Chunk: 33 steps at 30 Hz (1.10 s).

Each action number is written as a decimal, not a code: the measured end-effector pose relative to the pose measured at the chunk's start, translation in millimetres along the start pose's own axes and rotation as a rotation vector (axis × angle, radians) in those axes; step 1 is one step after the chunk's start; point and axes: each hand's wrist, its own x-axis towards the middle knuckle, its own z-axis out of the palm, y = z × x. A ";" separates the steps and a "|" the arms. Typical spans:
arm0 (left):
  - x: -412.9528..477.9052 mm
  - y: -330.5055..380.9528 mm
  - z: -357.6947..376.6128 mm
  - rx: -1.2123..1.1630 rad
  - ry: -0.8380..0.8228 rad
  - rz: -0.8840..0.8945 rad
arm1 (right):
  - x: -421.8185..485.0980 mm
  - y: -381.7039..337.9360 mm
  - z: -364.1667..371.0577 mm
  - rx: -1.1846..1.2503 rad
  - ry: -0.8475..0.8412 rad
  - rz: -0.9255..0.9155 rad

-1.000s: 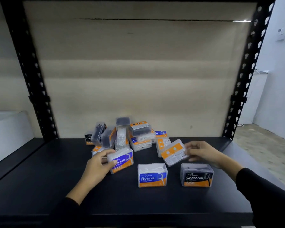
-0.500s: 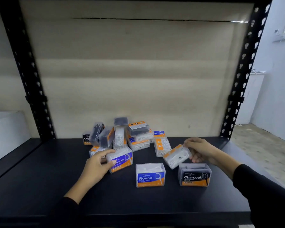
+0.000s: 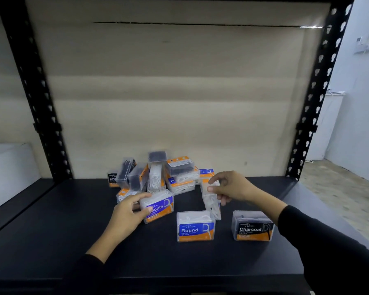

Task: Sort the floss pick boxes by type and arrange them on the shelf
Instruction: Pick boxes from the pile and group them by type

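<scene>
On the black shelf (image 3: 51,241), against the beige back panel (image 3: 179,92), a pile of clear floss pick boxes (image 3: 158,175) lay jumbled, some holding dark picks, some white. Partial labels showed: "Cha" at the left end, "Ro" mid-pile.

Three boxes stood apart, nearer the front:
- "Smooth" box (image 3: 160,206), white picks, tilted; left hand (image 3: 128,211) gripped its left end, thumb over the top.
- "Round Dental Flosser" box (image 3: 195,227), white picks, upright, label forward.
- "Charcoal Dental Flosser" box (image 3: 252,227), dark picks, upright, farthest right.

Right hand (image 3: 230,187) pinched an unlabelled-side box (image 3: 211,206) of white picks, stood on end just behind the Round box.

Broad dark shelf surface ran left of the pile and along the front edge.
</scene>
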 end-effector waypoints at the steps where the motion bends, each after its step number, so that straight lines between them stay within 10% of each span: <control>1: 0.2 -0.1 -0.1 0.001 0.000 0.001 | 0.3 1.1 -2.3 -0.006 -0.037 -0.006; 33: -0.3 -1.9 -7.4 -0.040 -0.058 -0.018 | 4.3 11.2 4.7 -0.524 -0.149 -0.037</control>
